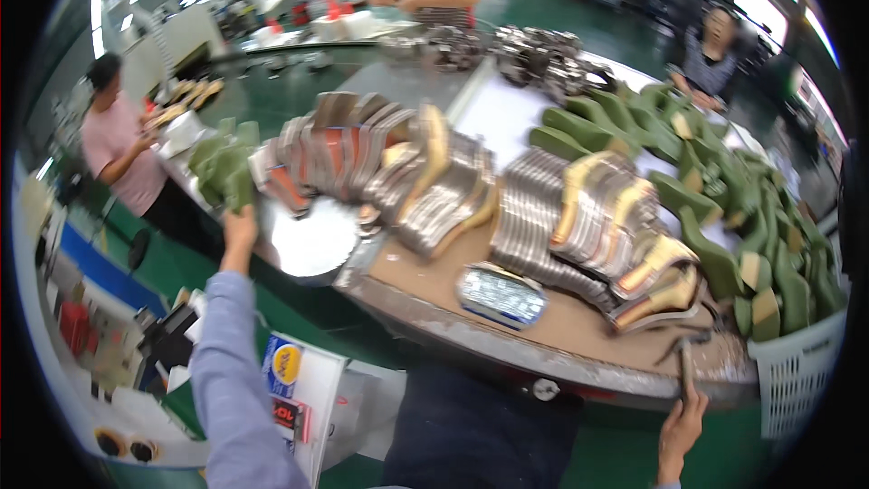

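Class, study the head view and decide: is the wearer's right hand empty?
No: the right hand grips the handle of a hammer near the table's front edge.

One hammer [685,366], one basket [798,378]

ceiling tubes [97,2] glare and much looks blurred

Blue-and-white package [281,388] with printed yellow disc [286,364], red-and-black package [304,418] below with printed lettering [285,414]
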`<state>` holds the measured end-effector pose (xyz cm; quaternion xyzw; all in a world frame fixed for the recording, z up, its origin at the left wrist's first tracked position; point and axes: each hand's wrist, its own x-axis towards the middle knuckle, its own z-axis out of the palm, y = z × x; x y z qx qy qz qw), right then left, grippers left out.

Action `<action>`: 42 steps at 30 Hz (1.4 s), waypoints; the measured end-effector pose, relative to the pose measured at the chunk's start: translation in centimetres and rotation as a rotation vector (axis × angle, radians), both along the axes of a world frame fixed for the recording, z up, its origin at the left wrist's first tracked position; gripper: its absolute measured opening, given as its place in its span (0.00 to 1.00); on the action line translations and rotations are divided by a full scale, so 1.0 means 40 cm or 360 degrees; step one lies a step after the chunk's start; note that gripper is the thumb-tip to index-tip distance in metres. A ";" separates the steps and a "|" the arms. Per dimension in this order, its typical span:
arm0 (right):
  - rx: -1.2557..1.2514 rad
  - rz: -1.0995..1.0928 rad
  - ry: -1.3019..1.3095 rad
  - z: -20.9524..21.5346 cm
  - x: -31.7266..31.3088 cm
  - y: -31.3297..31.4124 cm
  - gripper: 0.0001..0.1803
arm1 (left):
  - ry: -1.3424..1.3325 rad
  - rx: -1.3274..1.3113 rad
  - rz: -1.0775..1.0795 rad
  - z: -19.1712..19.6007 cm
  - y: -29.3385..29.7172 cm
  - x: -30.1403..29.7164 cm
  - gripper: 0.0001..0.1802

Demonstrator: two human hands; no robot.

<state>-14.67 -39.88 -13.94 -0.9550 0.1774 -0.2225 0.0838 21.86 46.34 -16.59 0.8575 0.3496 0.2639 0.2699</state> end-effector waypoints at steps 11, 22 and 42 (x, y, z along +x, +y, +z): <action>-0.0184 0.0031 -0.0064 0.033 -0.005 0.015 0.24 | -0.0564 0.0128 -0.2015 0.296 -1.021 -0.113 0.18; 0.0029 -0.0016 -0.0274 0.088 -0.016 -0.024 0.26 | -0.0196 -0.0986 -0.2010 0.167 -1.413 0.061 0.31; 0.1252 -0.0290 -0.0351 0.121 0.547 -0.367 0.27 | -0.0320 -0.2278 -0.1984 0.341 -1.329 -0.265 0.27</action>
